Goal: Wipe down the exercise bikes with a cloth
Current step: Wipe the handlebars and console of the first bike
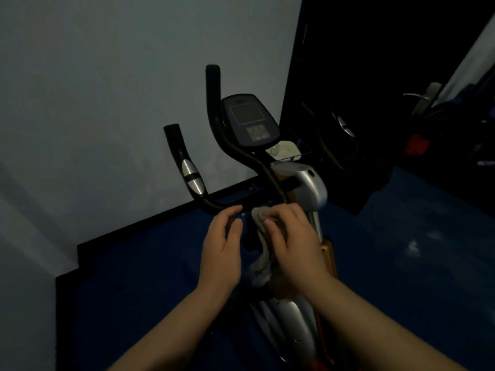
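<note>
An exercise bike (310, 188) stands in front of me in dim light, with black handlebars (217, 124) and a dark console (249, 119). A grey cloth (263, 247) hangs over the bike's stem just below the handlebar bend. My right hand (292, 242) grips the cloth against the stem, fingers curled over it. My left hand (223, 242) hovers just left of the cloth with its fingers loosely bent, fingertips near the lower handlebar bar; whether they touch it is unclear.
A pale wall (107, 103) lies to the left with a black skirting along a blue floor (150, 277). A dark door with a metal handle (420, 96) stands at the right. A small tray (285, 151) beside the console holds pale items.
</note>
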`<state>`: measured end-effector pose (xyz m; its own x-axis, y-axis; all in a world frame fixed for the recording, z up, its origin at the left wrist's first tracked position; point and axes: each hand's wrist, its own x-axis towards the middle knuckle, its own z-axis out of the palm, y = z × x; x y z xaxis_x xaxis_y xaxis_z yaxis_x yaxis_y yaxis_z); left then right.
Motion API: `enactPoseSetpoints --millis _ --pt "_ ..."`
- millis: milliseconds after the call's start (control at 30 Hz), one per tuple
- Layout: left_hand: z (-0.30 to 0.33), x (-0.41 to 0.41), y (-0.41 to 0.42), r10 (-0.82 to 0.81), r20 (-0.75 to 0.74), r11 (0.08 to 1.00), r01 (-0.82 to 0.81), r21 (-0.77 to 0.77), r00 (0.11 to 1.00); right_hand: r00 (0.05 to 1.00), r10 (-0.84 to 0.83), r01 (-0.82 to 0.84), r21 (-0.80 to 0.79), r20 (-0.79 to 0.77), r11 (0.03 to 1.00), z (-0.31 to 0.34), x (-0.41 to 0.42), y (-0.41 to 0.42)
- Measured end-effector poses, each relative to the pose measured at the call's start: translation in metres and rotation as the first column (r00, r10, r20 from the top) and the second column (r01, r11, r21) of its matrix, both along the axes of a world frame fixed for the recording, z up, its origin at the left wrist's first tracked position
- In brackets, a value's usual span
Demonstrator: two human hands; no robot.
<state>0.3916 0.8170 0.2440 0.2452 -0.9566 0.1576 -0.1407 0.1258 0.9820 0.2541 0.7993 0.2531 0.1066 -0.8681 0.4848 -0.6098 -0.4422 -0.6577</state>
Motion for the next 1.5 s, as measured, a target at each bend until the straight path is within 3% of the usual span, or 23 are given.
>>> enactPoseSetpoints --millis 167,333,533,633,700,800,900,1000,1100,1233,1367,1500 --pt "0.002 -0.015 -0.012 -0.02 -0.143 1.0 0.017 -0.025 0.99 0.98 -0.171 0.168 -0.041 -0.1 0.985 -0.008 0.028 -0.002" --pt "0.0 -0.027 -0.017 -0.004 -0.241 0.999 0.013 0.035 0.971 0.998 0.041 -0.04 0.013 -0.046 0.999 -0.017 -0.008 0.025" --pt "-0.001 -0.035 -0.017 0.115 -0.24 0.993 -0.114 0.019 0.964 0.998 -0.062 0.062 -0.016 0.008 0.998 -0.013 0.024 0.008" --pt "-0.004 -0.035 -0.017 0.133 -0.247 0.991 -0.125 0.047 0.96 0.989 0.087 -0.098 0.085 0.122 0.992 -0.016 -0.002 0.027" --pt "-0.004 -0.035 -0.018 0.145 -0.264 0.989 -0.134 0.061 0.953 0.984 0.143 -0.151 0.069 0.102 0.986 -0.004 -0.017 0.02" --pt "-0.004 -0.038 -0.017 0.191 -0.275 0.981 -0.188 0.038 0.942 0.985 0.111 -0.119 0.053 0.13 0.991 0.008 0.004 -0.001" --pt "-0.005 -0.038 -0.013 0.229 -0.276 0.973 -0.229 0.033 0.933 0.998 0.029 -0.031 0.034 0.056 0.999 -0.007 0.028 0.013" --pt "-0.007 -0.037 -0.013 0.214 -0.297 0.977 -0.209 0.049 0.931 0.978 0.115 -0.132 0.095 0.172 0.987 -0.013 0.007 0.027" --pt "-0.006 -0.038 -0.016 0.203 -0.29 0.979 -0.201 0.036 0.935 0.966 0.159 -0.166 0.017 0.202 0.986 -0.001 -0.004 0.004" --pt "-0.004 -0.04 -0.016 0.23 -0.319 0.972 -0.231 0.036 0.919 0.995 0.095 -0.094 -0.03 0.037 0.995 -0.01 0.021 -0.004" --pt "0.002 -0.035 -0.022 0.221 -0.316 0.975 -0.216 0.051 0.923 0.971 0.232 -0.233 0.023 0.057 0.972 -0.014 -0.014 0.008" --pt "0.008 -0.041 -0.033 0.168 -0.262 0.986 -0.164 0.036 0.95 0.977 0.173 -0.191 -0.15 -0.122 0.97 0.008 -0.029 -0.025"
